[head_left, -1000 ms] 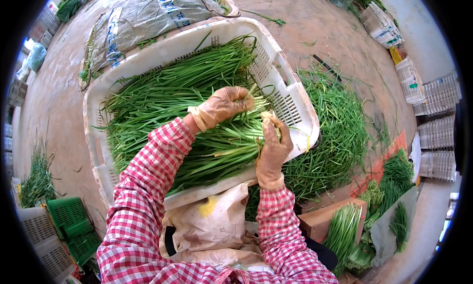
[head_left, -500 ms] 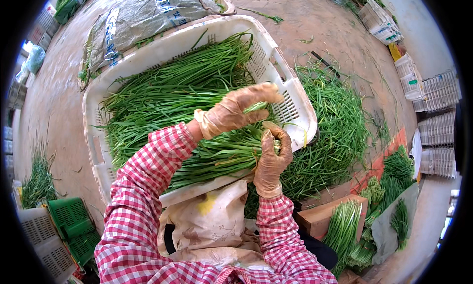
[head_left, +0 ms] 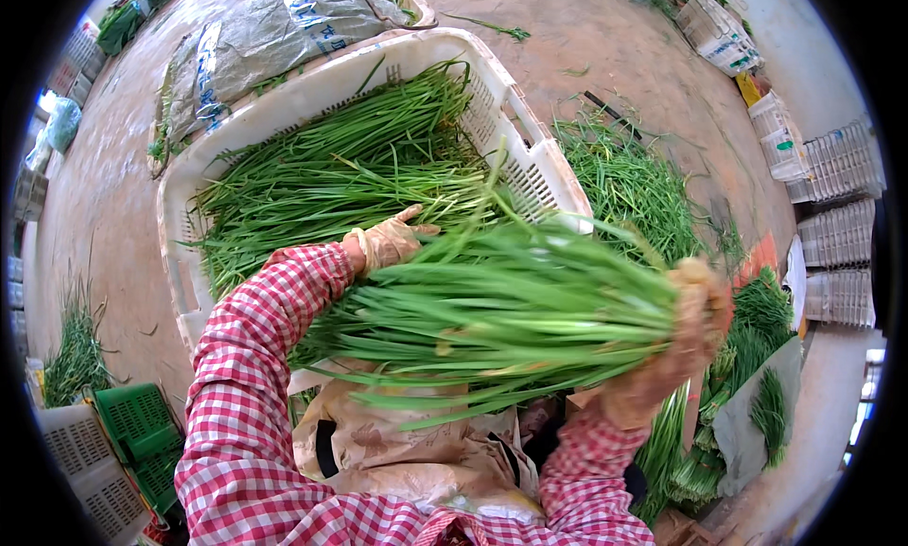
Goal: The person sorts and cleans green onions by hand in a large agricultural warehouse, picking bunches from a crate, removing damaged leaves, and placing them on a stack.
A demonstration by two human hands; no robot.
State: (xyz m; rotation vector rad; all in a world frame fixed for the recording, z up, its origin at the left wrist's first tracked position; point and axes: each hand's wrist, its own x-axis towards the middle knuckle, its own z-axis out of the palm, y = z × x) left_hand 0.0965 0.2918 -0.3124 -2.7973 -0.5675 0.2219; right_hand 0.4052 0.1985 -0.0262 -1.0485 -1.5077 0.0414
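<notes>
My right hand (head_left: 676, 352), in a tan glove and smeared by motion, is closed around the pale stem ends of a large bunch of garlic chives (head_left: 511, 314). The long green leaves stretch leftward across my lap and over the near edge of a white plastic crate (head_left: 178, 234). My left hand (head_left: 390, 241), gloved too, lies at the bunch's upper left edge with its visible fingers stretched out; some of it is hidden by leaves. More loose garlic chives (head_left: 340, 158) fill the crate beyond my hands.
Loose green leaves (head_left: 629, 186) are heaped on the floor right of the crate. Tied green bunches (head_left: 705, 470) lie at the lower right beside a grey sheet (head_left: 757, 409). A grey sack (head_left: 265, 49) covers another crate beyond. A green crate (head_left: 137, 432) stands lower left.
My right hand has swung right and toward me, pulling the bunch out over the crate's near edge. My left hand has moved left and away from the stem ends.
</notes>
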